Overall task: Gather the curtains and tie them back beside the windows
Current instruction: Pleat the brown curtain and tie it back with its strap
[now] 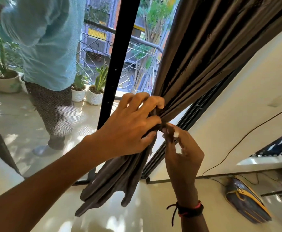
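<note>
A dark brown curtain hangs from the upper right and is bunched tight at the middle of the view, its loose lower end dangling over the floor. My left hand grips the gathered bunch, fingers curled round the folds. Just below and to the right, my right hand pinches a short dark strip of fabric at the gathered point; whether it is a tie or a curtain fold I cannot tell. The window's black frame post stands just left of the bunch.
Behind the mesh screen a person in a light blue shirt stands on the balcony among potted plants. A cream wall with a black cable is at right. A dark bag with a yellow stripe lies on the glossy floor.
</note>
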